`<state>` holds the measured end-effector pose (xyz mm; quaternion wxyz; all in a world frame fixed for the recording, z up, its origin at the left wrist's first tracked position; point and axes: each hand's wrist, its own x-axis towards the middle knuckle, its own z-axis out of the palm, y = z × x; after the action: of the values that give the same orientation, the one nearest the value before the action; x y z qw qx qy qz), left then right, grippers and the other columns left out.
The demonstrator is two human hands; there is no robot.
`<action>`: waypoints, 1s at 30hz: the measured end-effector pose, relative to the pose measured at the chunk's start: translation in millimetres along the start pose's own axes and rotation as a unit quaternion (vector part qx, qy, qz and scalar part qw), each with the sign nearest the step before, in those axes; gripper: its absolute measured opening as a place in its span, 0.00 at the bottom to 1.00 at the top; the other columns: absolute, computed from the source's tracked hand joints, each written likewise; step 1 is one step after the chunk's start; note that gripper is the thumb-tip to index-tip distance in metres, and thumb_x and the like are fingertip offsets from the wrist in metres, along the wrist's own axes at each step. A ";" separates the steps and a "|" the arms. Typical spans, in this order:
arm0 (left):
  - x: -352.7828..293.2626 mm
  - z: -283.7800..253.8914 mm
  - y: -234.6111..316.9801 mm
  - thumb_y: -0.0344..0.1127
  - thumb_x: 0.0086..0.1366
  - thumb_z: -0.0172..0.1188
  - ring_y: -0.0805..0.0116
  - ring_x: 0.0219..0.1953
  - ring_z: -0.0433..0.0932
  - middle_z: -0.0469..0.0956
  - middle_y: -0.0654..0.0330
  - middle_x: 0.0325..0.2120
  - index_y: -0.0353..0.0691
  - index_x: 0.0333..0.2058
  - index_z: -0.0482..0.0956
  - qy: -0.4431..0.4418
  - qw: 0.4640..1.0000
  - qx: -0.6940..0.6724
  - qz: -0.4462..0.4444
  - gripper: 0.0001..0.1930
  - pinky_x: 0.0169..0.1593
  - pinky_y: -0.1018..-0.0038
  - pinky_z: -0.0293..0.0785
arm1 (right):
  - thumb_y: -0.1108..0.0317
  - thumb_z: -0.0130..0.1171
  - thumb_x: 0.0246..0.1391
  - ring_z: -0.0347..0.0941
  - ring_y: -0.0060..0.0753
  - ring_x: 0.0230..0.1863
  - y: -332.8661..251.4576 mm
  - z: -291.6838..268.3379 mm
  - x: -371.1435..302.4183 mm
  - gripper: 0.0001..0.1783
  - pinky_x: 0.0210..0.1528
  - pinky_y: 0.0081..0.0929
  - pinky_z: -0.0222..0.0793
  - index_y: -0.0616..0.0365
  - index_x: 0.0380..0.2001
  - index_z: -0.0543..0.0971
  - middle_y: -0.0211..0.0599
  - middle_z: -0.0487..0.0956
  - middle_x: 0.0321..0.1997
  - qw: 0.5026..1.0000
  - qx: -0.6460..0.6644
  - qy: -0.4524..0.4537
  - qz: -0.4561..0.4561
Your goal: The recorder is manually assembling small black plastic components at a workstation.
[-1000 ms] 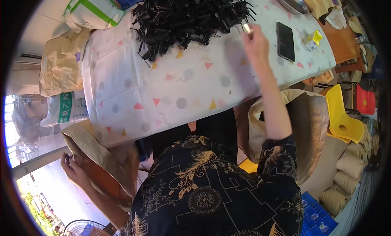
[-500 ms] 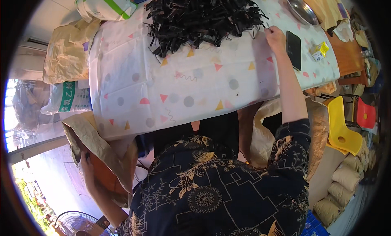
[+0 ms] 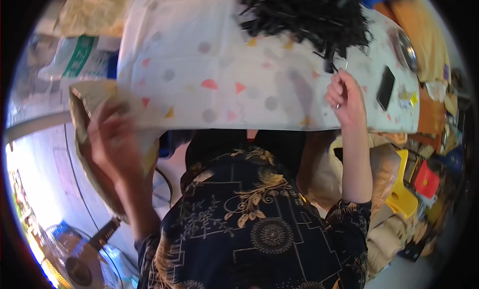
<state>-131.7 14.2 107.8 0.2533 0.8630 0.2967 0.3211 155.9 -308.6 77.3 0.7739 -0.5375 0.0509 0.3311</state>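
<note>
My right hand [image 3: 348, 97] is raised over the near right part of the table, thumb and fingers pinched on a thin metal-tipped tool [image 3: 346, 64]. A slim black piece [image 3: 329, 59] hangs beside its tip; whether they touch is unclear. Just beyond lies a large heap of black plastic pieces [image 3: 309, 14], some with thin pins. On the far left my left hand [image 3: 112, 139], smeared by motion, is over the mouth of an upright brown paper sack [image 3: 82, 134]. I cannot make out anything in its fingers.
A patterned cloth covers the table [image 3: 199, 79]. To the right lie a black phone [image 3: 385, 88], a small yellow-and-white box [image 3: 408, 99] and a round metal dish [image 3: 406, 49]. Another paper sack [image 3: 384, 164] stands below the right edge. A fan [image 3: 77, 264] is at lower left.
My left hand has risen out of the left sack and is now blurred above it. My right hand has come nearer me, with the thin tool. The view has shifted, moving the heap rightward.
</note>
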 end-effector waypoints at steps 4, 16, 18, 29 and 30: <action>-0.3 80.2 78.1 0.25 0.48 0.66 0.66 0.39 0.77 0.71 0.53 0.52 0.38 0.52 0.69 -0.198 0.960 -0.190 0.049 0.30 0.32 0.75 0.74 | 0.60 0.48 0.62 0.49 0.15 0.12 42.4 59.7 -26.0 0.15 0.16 0.16 0.46 0.52 0.21 0.67 0.21 0.59 0.16 0.992 0.027 -0.082 0.089; -9.8 109.4 42.9 0.20 0.51 0.60 0.63 0.29 0.79 0.76 0.53 0.37 0.45 0.55 0.63 -0.291 0.917 -0.271 0.030 0.32 0.31 0.73 0.75 | 0.62 0.50 0.60 0.50 0.15 0.10 94.2 124.9 -44.4 0.14 0.14 0.16 0.47 0.53 0.22 0.69 0.22 0.62 0.14 0.941 0.089 -0.132 0.299; -7.8 108.0 35.8 0.20 0.51 0.60 0.65 0.28 0.78 0.76 0.54 0.35 0.45 0.53 0.64 -0.305 0.903 -0.302 0.011 0.30 0.31 0.74 0.74 | 0.62 0.50 0.60 0.50 0.15 0.10 96.8 127.1 -44.5 0.14 0.13 0.16 0.47 0.53 0.22 0.69 0.22 0.62 0.14 0.941 0.082 -0.132 0.302; -18.5 111.8 38.7 0.19 0.54 0.57 0.61 0.29 0.77 0.76 0.52 0.29 0.44 0.48 0.70 -0.282 0.929 -0.230 0.069 0.23 0.33 0.71 0.75 | 0.57 0.51 0.62 0.52 0.15 0.11 104.6 125.3 -41.5 0.16 0.13 0.15 0.48 0.54 0.24 0.71 0.23 0.64 0.14 0.955 0.068 -0.099 0.271; -19.4 113.1 39.9 0.19 0.54 0.57 0.61 0.29 0.77 0.76 0.52 0.29 0.44 0.48 0.70 -0.284 0.928 -0.230 0.070 0.23 0.33 0.71 0.75 | 0.56 0.50 0.62 0.52 0.15 0.11 105.0 125.9 -41.0 0.16 0.14 0.15 0.47 0.54 0.24 0.72 0.23 0.64 0.14 0.962 0.052 -0.093 0.250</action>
<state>-50.0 -54.6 49.8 0.4951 0.8548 0.0699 0.1391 29.7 -197.1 63.8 0.6951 -0.4331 0.1285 0.5593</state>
